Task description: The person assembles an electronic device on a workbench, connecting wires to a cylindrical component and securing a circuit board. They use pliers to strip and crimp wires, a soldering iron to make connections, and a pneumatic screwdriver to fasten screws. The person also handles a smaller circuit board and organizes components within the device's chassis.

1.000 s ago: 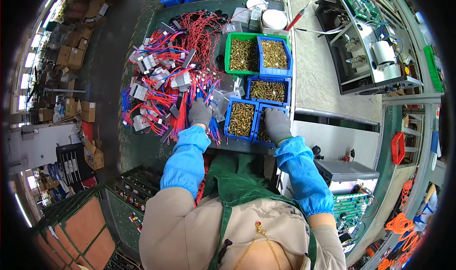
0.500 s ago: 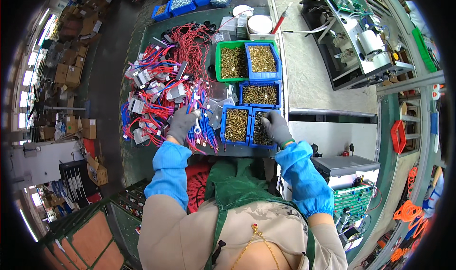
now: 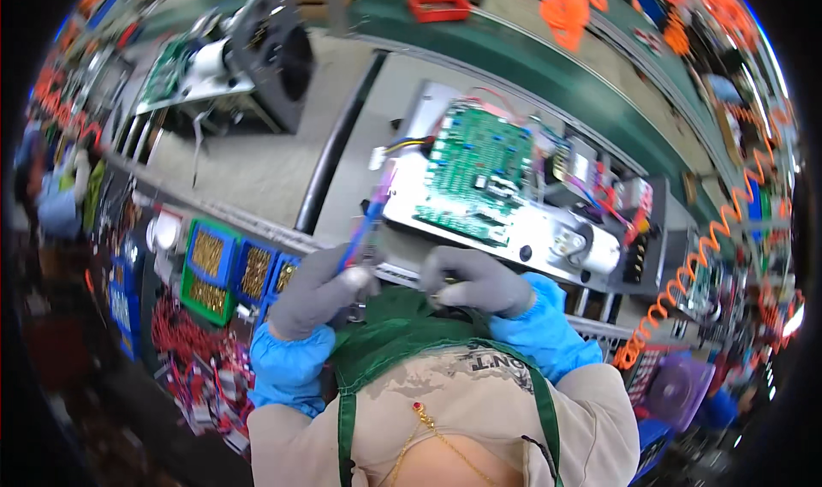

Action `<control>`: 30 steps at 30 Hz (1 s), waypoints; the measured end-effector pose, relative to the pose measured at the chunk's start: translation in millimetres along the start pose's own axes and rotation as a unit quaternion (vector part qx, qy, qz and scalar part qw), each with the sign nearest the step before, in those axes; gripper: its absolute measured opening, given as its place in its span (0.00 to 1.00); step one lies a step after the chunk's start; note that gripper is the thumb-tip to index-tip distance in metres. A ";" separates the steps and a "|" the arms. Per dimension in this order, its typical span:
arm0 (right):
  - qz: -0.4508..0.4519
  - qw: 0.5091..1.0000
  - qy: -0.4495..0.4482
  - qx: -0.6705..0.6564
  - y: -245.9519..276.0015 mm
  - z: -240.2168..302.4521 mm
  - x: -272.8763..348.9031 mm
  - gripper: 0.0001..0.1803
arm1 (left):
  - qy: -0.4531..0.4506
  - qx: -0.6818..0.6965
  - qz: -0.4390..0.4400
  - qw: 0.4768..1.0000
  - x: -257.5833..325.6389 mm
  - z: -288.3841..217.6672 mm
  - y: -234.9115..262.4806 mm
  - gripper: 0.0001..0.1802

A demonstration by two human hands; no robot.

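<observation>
My left hand [image 3: 315, 297], in a grey glove, is closed around a short bundle of blue and red wires [image 3: 370, 221] that sticks up past the fingers. Something shiny and metallic shows beside the wires, too blurred to name. Facing it a short way to the right, my right hand [image 3: 479, 283] has its gloved fingers curled together; whatever is in them, if anything, is hidden. Just beyond both hands lies a white metal panel [image 3: 402, 197] bearing a green circuit board [image 3: 479, 161]. A white cylinder [image 3: 595, 249] sits at the panel's right end.
Blue bins [image 3: 255, 268] and a green bin [image 3: 205, 297] of brass-coloured fasteners stand at the left, beside heaped red wiring [image 3: 184, 333]. Another board assembly [image 3: 214, 67] stands at the far left. An orange coiled hose [image 3: 676, 286] hangs at the right. A red tray [image 3: 438, 5] lies far back.
My view has swung right, from the wire heap and bins to the circuit-board assembly. My left hand has lifted a wire bundle away; my right hand has left the dark-fastener bin. The hands are closer together.
</observation>
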State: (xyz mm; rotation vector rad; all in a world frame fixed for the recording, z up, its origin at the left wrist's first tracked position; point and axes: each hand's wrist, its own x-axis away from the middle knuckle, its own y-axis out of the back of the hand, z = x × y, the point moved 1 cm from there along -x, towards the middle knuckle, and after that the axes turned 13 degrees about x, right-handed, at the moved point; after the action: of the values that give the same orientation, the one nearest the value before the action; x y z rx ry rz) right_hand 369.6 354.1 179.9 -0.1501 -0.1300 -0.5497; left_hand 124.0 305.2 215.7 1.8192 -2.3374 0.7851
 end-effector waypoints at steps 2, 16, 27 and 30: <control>-0.113 0.993 0.013 -0.012 15.3 12.4 59.4 0.09 | 0.031 -0.036 0.129 0.991 -39.8 -6.1 -46.3 0.20; -0.434 0.893 -0.062 -0.099 52.2 -28.5 253.0 0.10 | -0.170 -0.507 -0.001 0.845 -159.0 108.3 -200.1 0.11; -0.263 0.774 -0.198 0.541 51.8 -62.5 173.4 0.14 | -0.164 -0.452 -0.054 0.875 -154.6 115.7 -213.1 0.13; -0.263 0.742 -0.215 0.578 60.6 -60.1 158.0 0.11 | -0.199 -0.463 -0.068 0.861 -166.2 126.7 -205.5 0.14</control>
State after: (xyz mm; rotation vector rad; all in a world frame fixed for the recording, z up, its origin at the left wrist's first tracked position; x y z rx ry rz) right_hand 540.1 314.0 140.2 1.0313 -0.9684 -0.9024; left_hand 393.6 363.0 116.5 1.6894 -2.1043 -0.7175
